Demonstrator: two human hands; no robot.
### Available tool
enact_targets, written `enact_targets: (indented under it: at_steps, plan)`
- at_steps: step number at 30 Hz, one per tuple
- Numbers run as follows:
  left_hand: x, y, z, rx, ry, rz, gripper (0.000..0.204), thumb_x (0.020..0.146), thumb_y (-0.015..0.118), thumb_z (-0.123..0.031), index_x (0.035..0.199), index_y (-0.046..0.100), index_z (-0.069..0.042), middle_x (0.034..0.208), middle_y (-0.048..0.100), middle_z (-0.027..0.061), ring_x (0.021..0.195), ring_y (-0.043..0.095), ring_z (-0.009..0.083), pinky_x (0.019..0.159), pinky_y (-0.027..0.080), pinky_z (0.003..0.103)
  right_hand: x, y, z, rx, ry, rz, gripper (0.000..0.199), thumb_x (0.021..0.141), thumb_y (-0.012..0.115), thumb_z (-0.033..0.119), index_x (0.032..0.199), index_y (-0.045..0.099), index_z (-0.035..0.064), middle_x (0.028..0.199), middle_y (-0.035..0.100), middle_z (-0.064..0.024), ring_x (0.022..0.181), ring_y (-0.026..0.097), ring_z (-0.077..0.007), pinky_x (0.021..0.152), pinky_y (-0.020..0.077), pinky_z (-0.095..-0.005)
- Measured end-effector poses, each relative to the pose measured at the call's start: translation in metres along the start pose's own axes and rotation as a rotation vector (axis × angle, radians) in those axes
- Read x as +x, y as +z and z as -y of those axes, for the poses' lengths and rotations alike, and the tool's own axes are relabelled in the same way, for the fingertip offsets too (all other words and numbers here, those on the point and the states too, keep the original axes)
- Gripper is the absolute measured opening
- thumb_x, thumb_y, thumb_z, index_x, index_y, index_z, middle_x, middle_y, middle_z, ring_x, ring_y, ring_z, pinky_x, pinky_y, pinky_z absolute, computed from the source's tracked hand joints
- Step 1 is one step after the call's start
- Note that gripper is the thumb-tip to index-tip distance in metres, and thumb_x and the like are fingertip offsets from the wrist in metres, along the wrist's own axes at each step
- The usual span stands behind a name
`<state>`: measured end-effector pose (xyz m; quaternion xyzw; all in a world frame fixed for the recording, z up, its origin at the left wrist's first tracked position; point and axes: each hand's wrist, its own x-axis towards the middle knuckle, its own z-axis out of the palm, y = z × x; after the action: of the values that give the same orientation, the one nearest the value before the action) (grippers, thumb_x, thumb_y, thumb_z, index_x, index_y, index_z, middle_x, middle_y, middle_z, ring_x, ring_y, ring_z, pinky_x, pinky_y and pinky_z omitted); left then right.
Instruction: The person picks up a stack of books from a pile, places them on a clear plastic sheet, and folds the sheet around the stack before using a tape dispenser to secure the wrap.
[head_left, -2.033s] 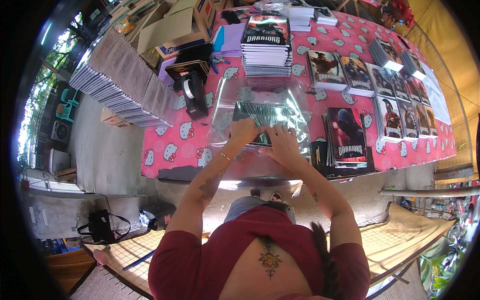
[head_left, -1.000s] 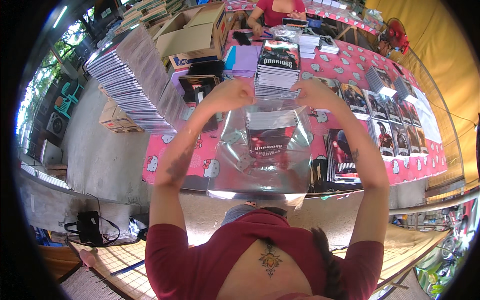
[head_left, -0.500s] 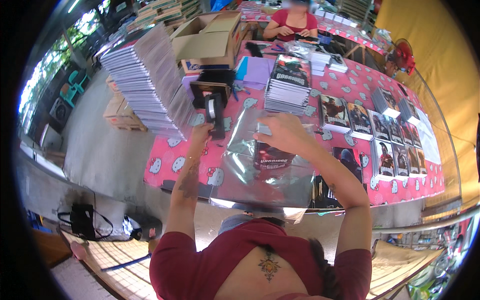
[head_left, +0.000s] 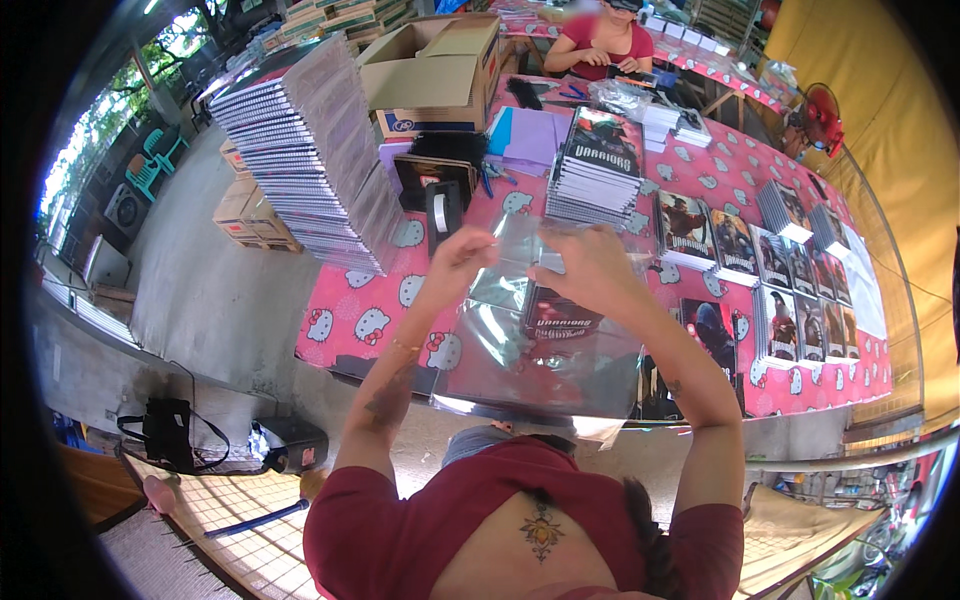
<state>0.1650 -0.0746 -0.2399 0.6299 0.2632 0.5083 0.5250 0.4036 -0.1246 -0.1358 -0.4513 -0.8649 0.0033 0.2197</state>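
Left hand: the left hand [head_left: 465, 255] is held over the upper left part of the film, with thumb and fingertips drawn together; whether anything thin is pinched there cannot be told
Right hand: the right hand [head_left: 590, 262] is laid over the upper edge of the film, fingers bent; whether the film is gripped or only pressed cannot be told
Clear film: the clear plastic film [head_left: 492, 338] is spread at the near side of the table, glossy and creased
Wrapped notebook: the dark-covered notebook [head_left: 562, 308] is seen through the film, partly hidden by the right hand
Tape dispenser: the black tape dispenser [head_left: 442, 215] is placed just beyond the left hand
Notebook stacks: a notebook stack [head_left: 598, 180] is set beyond the right hand; a tall spiral-bound stack [head_left: 310, 160] is piled at the left
Table cover: the pink table cover [head_left: 342, 292] is patterned with white cat faces
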Motion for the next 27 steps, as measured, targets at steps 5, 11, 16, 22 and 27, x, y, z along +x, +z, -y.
enact_targets:
  at_steps: [5, 11, 16, 22, 27]
  plan:
    - [0.04, 0.034, -0.03, 0.259, 0.106, 0.151, 0.036, 0.089, 0.069, -0.007, 0.124, 0.06, -0.006, 0.094, 0.057, -0.0008, 0.09, 0.054, 0.0082, 0.08, 0.043, 0.024, 0.008, -0.017, 0.009, 0.03, 0.075, 0.137, 0.034, 0.081, 0.07, 0.038, 0.1, 0.071, 0.0099, 0.079, 0.07, -0.0148, 0.077, 0.068, -0.0349, 0.078, 0.0451, -0.0488]
    - [0.067, 0.022, -0.046, 0.375, 0.231, 0.336, 0.011, 0.086, 0.075, -0.015, 0.096, 0.077, -0.015, 0.118, 0.05, 0.0052, 0.12, 0.046, 0.0224, 0.102, 0.037, 0.037, 0.024, -0.02, -0.052, 0.108, 0.017, -0.09, 0.03, 0.08, 0.071, 0.034, 0.098, 0.071, 0.0102, 0.081, 0.07, -0.0147, 0.08, 0.068, -0.0359, 0.08, 0.0465, -0.0506]
    - [0.078, 0.052, -0.025, 0.427, 0.259, 0.32, 0.011, 0.085, 0.075, -0.018, 0.095, 0.076, -0.018, 0.14, 0.044, 0.0109, 0.138, 0.032, 0.0291, 0.112, 0.026, 0.045, 0.037, -0.038, -0.074, -0.165, 0.283, 0.373, 0.037, 0.08, 0.072, 0.032, 0.11, 0.068, 0.0108, 0.106, 0.068, -0.0162, 0.101, 0.066, -0.0325, 0.085, 0.0496, -0.047]
    - [0.076, 0.073, 0.002, 0.596, 0.333, 0.193, 0.013, 0.082, 0.077, -0.019, 0.094, 0.077, -0.023, 0.144, 0.043, 0.0132, 0.136, 0.033, 0.0328, 0.11, 0.025, 0.047, -0.018, -0.064, -0.099, 0.372, 0.297, -0.281, 0.06, 0.079, 0.076, 0.037, 0.127, 0.055, 0.0099, 0.124, 0.057, -0.0148, 0.112, 0.058, -0.0272, 0.09, 0.048, -0.0412]
    - [0.077, 0.09, 0.0, 0.661, 0.352, 0.17, 0.012, 0.08, 0.078, -0.021, 0.091, 0.078, -0.025, 0.148, 0.039, 0.0136, 0.136, 0.031, 0.0338, 0.11, 0.023, 0.048, -0.116, 0.004, -0.13, 0.537, 0.294, -0.173, 0.091, 0.068, 0.086, 0.04, 0.142, 0.039, 0.0152, 0.125, 0.049, -0.0098, 0.119, 0.049, -0.024, 0.102, 0.0375, -0.0399]
